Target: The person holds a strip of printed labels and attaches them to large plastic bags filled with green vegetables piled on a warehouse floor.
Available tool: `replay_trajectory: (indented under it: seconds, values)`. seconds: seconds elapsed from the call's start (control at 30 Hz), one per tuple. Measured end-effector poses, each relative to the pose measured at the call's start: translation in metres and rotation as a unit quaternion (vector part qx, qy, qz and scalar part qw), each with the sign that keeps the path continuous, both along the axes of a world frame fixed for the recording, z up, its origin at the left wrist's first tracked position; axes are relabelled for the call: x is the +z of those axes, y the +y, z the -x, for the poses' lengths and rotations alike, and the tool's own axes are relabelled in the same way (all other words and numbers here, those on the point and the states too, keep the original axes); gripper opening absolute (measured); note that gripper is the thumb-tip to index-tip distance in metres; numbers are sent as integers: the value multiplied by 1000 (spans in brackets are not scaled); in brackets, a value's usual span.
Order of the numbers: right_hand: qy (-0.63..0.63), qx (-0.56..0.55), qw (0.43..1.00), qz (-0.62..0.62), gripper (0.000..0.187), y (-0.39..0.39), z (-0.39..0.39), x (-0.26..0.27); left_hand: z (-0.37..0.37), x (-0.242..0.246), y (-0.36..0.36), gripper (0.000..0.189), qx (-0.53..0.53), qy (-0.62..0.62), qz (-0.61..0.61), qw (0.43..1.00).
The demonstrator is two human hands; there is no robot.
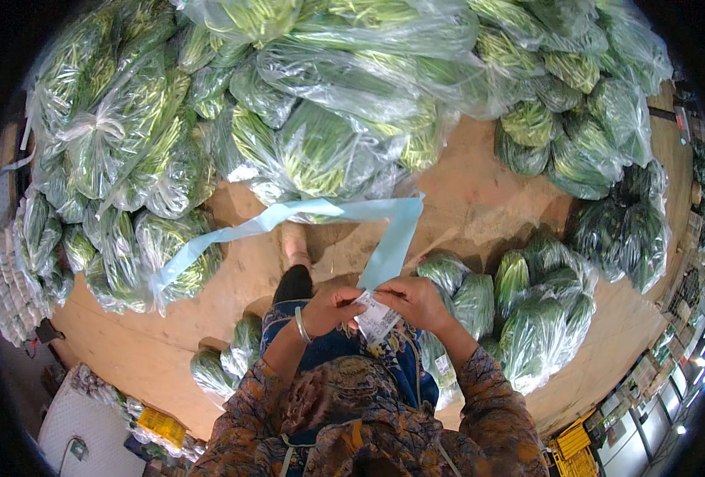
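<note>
My left hand (332, 310) and my right hand (412, 301) meet in front of my apron, thumbs and fingers pinching a white printed label (377, 317). A long pale blue strip (395, 244) rises from the label at my fingers. It folds at its far end and runs left, its tail over a clear plastic bag of green vegetables (179, 235). Beyond the strip lies a large clear bag of leafy greens with pale stems (322, 155). The label bears print.
Bagged greens (364, 71) are heaped across the far side. More bags stand on the brown floor (465, 185) at right (543, 316), beside my right forearm (474, 304) and left of my apron (206, 369). Yellow crates (161, 426) sit at lower left and lower right (573, 447).
</note>
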State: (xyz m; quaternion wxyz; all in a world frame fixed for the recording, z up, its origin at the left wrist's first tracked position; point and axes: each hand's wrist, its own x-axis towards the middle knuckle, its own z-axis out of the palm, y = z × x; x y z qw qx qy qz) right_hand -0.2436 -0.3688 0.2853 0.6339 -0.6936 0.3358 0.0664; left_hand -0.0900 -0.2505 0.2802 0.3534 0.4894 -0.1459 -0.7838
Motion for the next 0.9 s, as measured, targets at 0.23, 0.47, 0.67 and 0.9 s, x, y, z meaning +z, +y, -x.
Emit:
replay_trajectory:
  seconds: [0.23, 0.47, 0.67, 0.9]
  values:
    - [-40, -286, 946, 148, 18, -127, -107, -91, -73, -45, 54, 25, 15, -40, -74, 996]
    - [86, 40, 790, 605, 40, -184, -252, -228, -144, -85, 102, 21, 61, 56, -110, 990]
    - [176, 54, 780, 598, 78, -147, -269, -239, -199, -95, 102, 26, 202, 48, -241, 948]
    - [235, 46, 835, 496, 54, -160, -218, -203, -201, -114, 93, 18, 236, 39, -101, 966]
